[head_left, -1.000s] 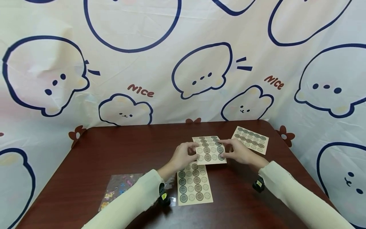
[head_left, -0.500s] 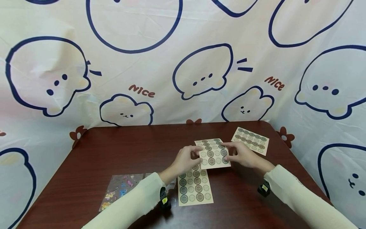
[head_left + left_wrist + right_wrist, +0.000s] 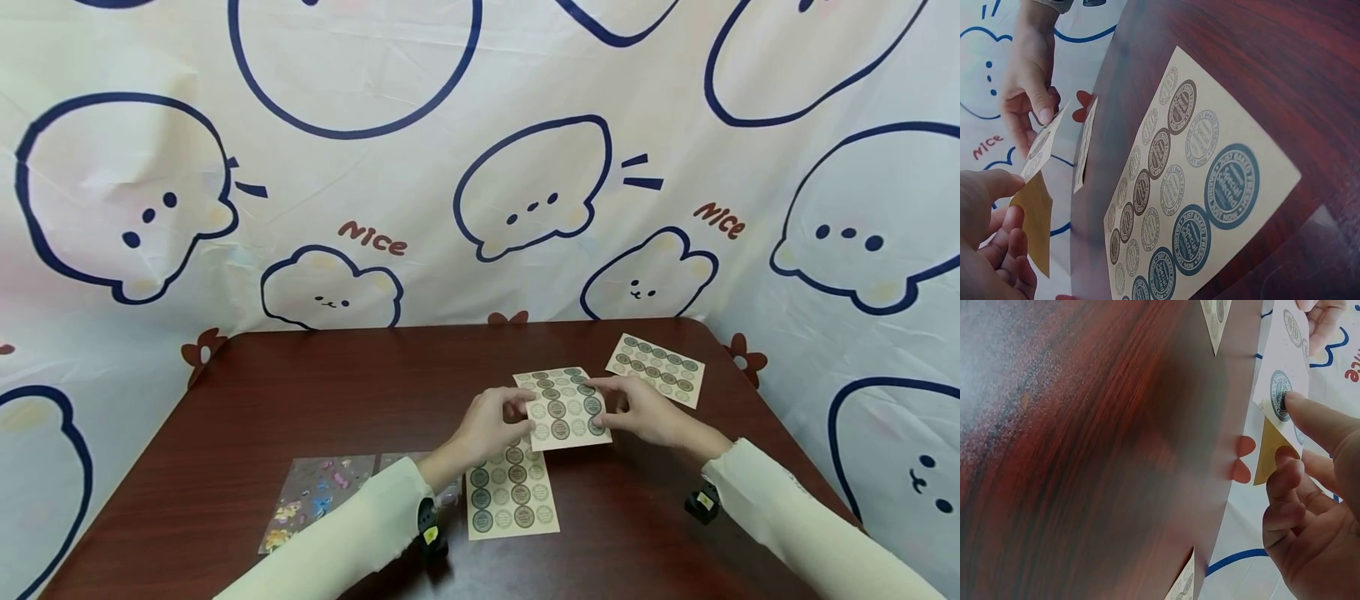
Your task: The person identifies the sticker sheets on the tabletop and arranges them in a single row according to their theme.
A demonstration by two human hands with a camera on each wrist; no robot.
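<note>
In the middle of the head view, the left hand (image 3: 487,429) pinches the left edge of a cream sticker sheet (image 3: 570,417) between thumb and fingers, and the right hand (image 3: 648,410) pinches its right edge, thumb on the printed face and fingertips behind. Neither hand is spread wide; the gap between thumb and fingers is closed down to the paper. The sheet is raised off the table (image 3: 360,383), its rows of round labels facing up, and in both wrist views a plain brown underside shows below the printed face. Beneath it, at the lower middle of the head view, a second sticker sheet (image 3: 517,500) lies flat, its top end covered by the raised one; the left wrist view shows dark and pale round labels on it reading "Special Selected". Toward the lower left, a clear plastic sheet (image 3: 318,492) with small colourful figures lies partly behind the left sleeve (image 3: 337,525). Past the right hand, a third sticker sheet (image 3: 660,367) lies slanted near the table's far right corner. Cloth (image 3: 420,183) with blue-outlined cartoon animals and red "Nice" lettering fills the upper frame.
</note>
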